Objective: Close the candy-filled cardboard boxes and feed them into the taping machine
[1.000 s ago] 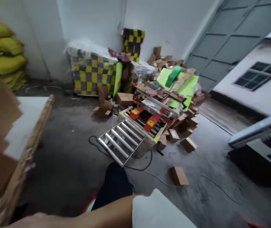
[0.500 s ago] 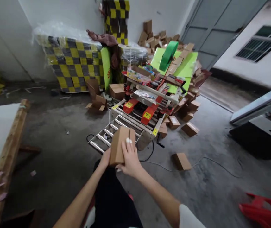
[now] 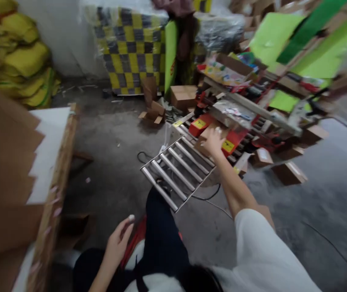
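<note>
My right hand (image 3: 214,142) reaches forward with its fingers spread over a small cardboard box (image 3: 203,147). Partly covered by that hand, the box lies at the mouth of a carton sealing machine (image 3: 236,111), between its two red side guides. In front of the machine, the roller conveyor (image 3: 173,172) has bare metal rollers. My left hand (image 3: 117,243) is low, near my lap, holding nothing, with thumb and fingers apart. White coverings show on some fingertips of both hands.
Flat cardboard sheets (image 3: 6,154) lie on a wood-edged table (image 3: 59,162) at left. Yellow sacks (image 3: 21,61) are piled behind it. Cartons (image 3: 289,173) lie on the floor at right, and a cable (image 3: 213,206) runs below the conveyor.
The box has gone from between both hands into the machine's mouth, under my right hand. My left hand has let go and drawn back toward my lap. The view has swung left.
</note>
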A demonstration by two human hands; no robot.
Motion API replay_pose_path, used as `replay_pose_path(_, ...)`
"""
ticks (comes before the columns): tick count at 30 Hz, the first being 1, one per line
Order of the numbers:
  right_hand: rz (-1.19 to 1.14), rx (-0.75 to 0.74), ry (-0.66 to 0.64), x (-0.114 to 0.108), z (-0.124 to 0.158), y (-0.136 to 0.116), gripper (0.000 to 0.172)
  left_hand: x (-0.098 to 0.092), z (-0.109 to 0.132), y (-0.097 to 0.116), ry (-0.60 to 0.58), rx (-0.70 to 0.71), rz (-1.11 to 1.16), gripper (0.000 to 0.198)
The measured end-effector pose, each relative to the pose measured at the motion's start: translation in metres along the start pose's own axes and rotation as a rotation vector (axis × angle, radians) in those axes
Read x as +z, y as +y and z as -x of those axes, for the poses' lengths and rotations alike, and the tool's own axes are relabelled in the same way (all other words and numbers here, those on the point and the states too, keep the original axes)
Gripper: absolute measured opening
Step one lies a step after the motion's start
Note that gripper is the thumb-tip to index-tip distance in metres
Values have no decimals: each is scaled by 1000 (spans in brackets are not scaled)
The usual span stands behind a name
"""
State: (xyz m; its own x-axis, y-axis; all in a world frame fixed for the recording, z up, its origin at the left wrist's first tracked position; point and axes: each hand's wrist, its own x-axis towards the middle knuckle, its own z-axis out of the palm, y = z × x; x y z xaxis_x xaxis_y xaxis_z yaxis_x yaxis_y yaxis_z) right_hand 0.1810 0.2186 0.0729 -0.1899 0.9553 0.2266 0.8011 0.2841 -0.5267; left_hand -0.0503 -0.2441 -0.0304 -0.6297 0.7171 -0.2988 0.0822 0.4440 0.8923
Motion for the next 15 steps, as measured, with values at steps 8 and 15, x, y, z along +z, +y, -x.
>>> replay_pose_path(8, -535, -665, -339, 126, 266, -133, 48, -79, 120, 89, 375, 534, -239, 25)
replay_pose_path(15, -802, -1074, -738, 71, 433, -314, 39, -218, 210, 81, 1745, 782, -244, 28)
